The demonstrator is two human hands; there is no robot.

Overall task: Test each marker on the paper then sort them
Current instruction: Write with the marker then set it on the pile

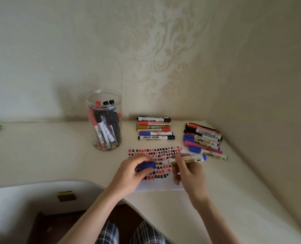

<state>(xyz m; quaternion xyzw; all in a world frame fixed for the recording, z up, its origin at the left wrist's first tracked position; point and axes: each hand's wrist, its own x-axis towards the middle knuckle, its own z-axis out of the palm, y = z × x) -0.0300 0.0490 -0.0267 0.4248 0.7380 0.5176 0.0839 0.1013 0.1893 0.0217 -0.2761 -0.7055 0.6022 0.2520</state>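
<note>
Patterned cream wallpaper backs a pale desk [58, 155] where the paper [156, 186], already crowded with red and black test marks, lies under both hands. Left hand [132, 171] curls round a blue cap [147, 166], just off the marker [186, 159] that the right hand [186, 170] pinches, tip toward the cap. Judging by this, the cap is coming off or going back on. If testing, aim for the bare strip at the paper's near edge and press lightly. Both wrists hover low, forearms angled in from the desk's edge. Untested markers stand in the jar [104, 120]; sorted ones lie in a row [155, 128] and a pile [204, 138] behind the paper.
</note>
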